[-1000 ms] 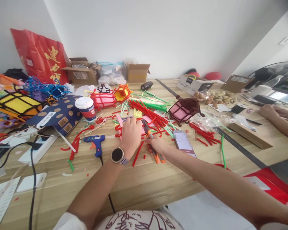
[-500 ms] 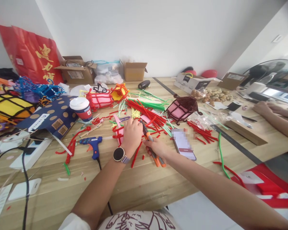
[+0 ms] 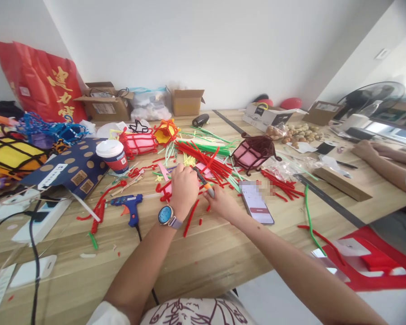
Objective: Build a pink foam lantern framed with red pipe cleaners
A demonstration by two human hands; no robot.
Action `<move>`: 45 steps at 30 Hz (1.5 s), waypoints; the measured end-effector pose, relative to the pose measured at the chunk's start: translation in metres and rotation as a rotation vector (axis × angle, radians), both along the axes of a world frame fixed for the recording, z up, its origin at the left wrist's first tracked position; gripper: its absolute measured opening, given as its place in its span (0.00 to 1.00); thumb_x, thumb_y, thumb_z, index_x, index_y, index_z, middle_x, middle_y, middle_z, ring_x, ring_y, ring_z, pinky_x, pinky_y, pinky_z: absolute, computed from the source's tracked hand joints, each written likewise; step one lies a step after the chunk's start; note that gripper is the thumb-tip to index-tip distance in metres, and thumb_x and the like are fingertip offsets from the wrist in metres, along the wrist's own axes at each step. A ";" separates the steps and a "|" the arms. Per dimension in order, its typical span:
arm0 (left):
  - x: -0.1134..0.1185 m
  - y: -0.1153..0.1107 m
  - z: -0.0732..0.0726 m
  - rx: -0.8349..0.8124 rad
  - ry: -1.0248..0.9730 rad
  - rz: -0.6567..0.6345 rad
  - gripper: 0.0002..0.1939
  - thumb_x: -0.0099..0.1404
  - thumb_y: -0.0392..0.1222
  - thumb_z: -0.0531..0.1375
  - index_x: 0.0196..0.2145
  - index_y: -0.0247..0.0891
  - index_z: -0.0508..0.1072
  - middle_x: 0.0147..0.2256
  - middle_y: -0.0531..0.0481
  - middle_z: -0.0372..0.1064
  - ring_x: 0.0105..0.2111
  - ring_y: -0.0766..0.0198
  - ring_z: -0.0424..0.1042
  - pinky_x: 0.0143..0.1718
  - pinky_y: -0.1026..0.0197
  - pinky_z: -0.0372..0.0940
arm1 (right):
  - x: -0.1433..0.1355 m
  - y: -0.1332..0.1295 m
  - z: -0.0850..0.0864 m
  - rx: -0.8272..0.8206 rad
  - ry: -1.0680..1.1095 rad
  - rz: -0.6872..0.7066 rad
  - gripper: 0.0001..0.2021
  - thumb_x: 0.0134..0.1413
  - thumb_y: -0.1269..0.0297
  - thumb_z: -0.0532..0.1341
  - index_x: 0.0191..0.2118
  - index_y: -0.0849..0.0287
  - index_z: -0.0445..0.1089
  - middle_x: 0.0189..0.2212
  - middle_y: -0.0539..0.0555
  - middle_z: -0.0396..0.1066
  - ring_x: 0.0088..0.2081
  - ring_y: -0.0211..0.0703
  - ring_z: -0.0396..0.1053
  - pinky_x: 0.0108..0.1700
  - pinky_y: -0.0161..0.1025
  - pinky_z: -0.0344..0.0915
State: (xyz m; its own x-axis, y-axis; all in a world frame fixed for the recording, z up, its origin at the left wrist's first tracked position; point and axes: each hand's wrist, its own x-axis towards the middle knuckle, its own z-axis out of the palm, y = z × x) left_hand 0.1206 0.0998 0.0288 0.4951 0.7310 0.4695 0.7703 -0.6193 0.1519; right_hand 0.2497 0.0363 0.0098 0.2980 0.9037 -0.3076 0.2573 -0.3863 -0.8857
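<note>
My left hand [image 3: 184, 188], with a watch on the wrist, has its fingers closed over a small pink piece with red pipe cleaners [image 3: 165, 191]. Just to its right, my right hand [image 3: 220, 202] is wrapped round the orange and grey handles of the pliers [image 3: 205, 181]. The pliers' dark jaws point at the fingers of my left hand, which partly hide the tips. Behind both hands lies a pile of red pipe cleaners [image 3: 209, 158]. A phone [image 3: 257, 203] lies right of my right hand, and a blue glue gun [image 3: 130, 207] left of my left hand.
A paper cup [image 3: 113, 156] stands at the left, near a red lantern [image 3: 140, 142]. Behind the phone is a dark red lantern with pink panels [image 3: 253, 152]. Another person's hands [image 3: 368, 151] rest at the far right. A black cable [image 3: 36, 266] crosses the left side.
The pliers' handles, spread below my right hand before, are now mostly hidden in its grip. My left hand stays over the pink and red piece. The view has shifted slightly.
</note>
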 end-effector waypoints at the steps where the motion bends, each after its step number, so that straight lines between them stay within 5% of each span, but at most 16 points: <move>1: 0.000 0.000 0.000 0.008 -0.006 -0.001 0.17 0.68 0.33 0.50 0.30 0.38 0.78 0.33 0.41 0.75 0.43 0.48 0.65 0.41 0.48 0.59 | 0.000 -0.001 0.001 -0.013 0.028 0.024 0.14 0.55 0.69 0.62 0.25 0.55 0.56 0.20 0.45 0.59 0.26 0.37 0.63 0.28 0.31 0.55; 6: -0.002 0.000 0.000 0.013 -0.026 -0.024 0.16 0.68 0.34 0.52 0.29 0.39 0.78 0.33 0.43 0.75 0.43 0.49 0.63 0.41 0.49 0.58 | -0.003 -0.013 0.010 -0.117 0.253 0.135 0.11 0.61 0.62 0.57 0.28 0.57 0.61 0.19 0.45 0.63 0.19 0.34 0.61 0.23 0.32 0.61; 12: -0.001 -0.003 0.001 0.042 -0.021 -0.029 0.14 0.68 0.34 0.54 0.30 0.39 0.77 0.34 0.45 0.74 0.46 0.48 0.63 0.43 0.48 0.57 | -0.002 -0.016 0.027 -0.203 0.314 0.071 0.08 0.62 0.65 0.59 0.30 0.58 0.65 0.25 0.52 0.74 0.29 0.40 0.75 0.29 0.34 0.70; 21: -0.001 -0.004 0.003 0.023 -0.028 -0.008 0.14 0.68 0.35 0.54 0.29 0.39 0.77 0.33 0.45 0.75 0.48 0.47 0.62 0.47 0.47 0.55 | 0.002 -0.016 0.031 -0.231 0.275 0.059 0.07 0.57 0.65 0.65 0.30 0.59 0.68 0.27 0.53 0.75 0.30 0.42 0.75 0.25 0.31 0.67; 27: 0.002 -0.007 0.007 -0.020 -0.015 0.010 0.14 0.66 0.32 0.53 0.29 0.39 0.77 0.33 0.43 0.74 0.49 0.46 0.61 0.47 0.46 0.55 | 0.000 -0.017 0.030 -0.222 0.255 0.075 0.09 0.64 0.68 0.58 0.30 0.59 0.66 0.26 0.52 0.74 0.30 0.40 0.75 0.26 0.31 0.67; 45: 0.002 -0.008 0.005 0.057 0.035 -0.021 0.11 0.65 0.32 0.56 0.28 0.39 0.77 0.32 0.45 0.73 0.47 0.47 0.62 0.47 0.45 0.56 | -0.001 -0.012 0.032 -0.219 0.211 0.104 0.10 0.65 0.66 0.57 0.29 0.58 0.64 0.24 0.50 0.73 0.28 0.39 0.74 0.24 0.31 0.66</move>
